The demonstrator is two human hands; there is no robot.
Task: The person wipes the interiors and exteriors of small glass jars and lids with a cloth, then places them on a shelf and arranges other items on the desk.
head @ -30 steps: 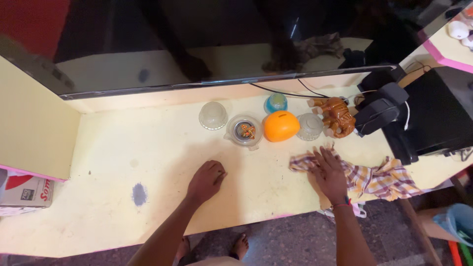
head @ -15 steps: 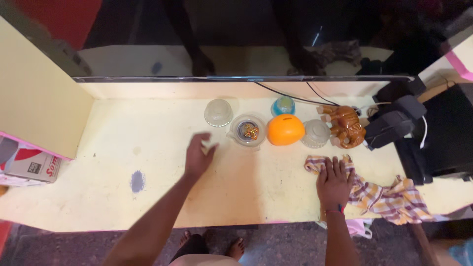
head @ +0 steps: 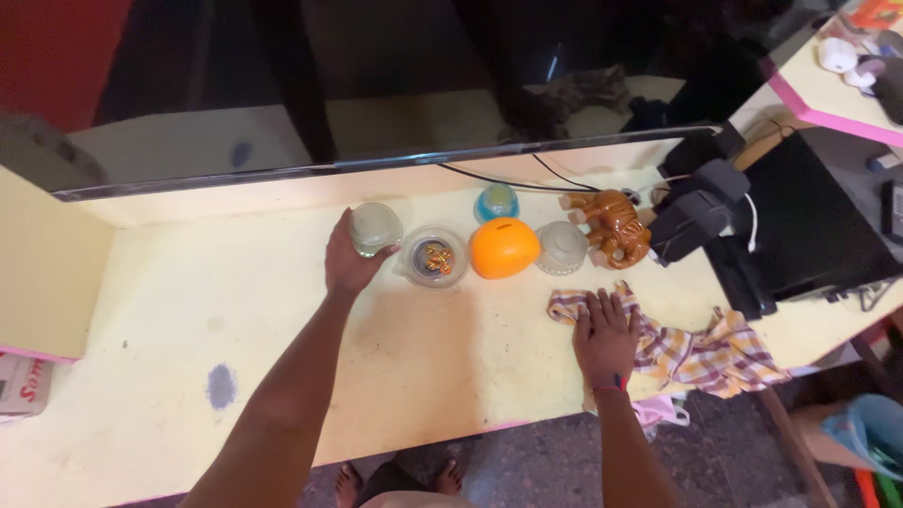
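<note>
Pale yellow shelf (head: 188, 310) below a dark screen (head: 395, 75).

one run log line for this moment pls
left hand: gripping clear glass dome jar | right hand: flat on checked cloth | surface: pale yellow shelf

dark wide screen (head: 395, 85) behind shelf, red-white box (head: 21, 384) far left

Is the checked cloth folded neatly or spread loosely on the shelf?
Spread loosely: the checked cloth lies crumpled along the shelf edge, under the flat right hand.
</note>
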